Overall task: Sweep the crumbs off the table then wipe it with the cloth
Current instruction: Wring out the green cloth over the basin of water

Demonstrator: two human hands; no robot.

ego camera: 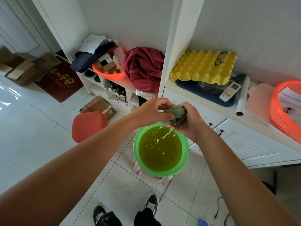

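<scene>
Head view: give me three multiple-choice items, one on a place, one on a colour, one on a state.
1. Where is the green cloth? A. over the green basin B. flat on the floor C. inside the cupboard
2. What colour is the egg tray? A. blue B. yellow C. white
3. What is the cloth's state? A. folded dry B. spread flat C. wrung, dripping
Answers: 1 A, it is held above the basin's water; 2 B, the tray is plainly yellow; 3 C, the left hand and right hand squeeze it and water drops fall.
</scene>
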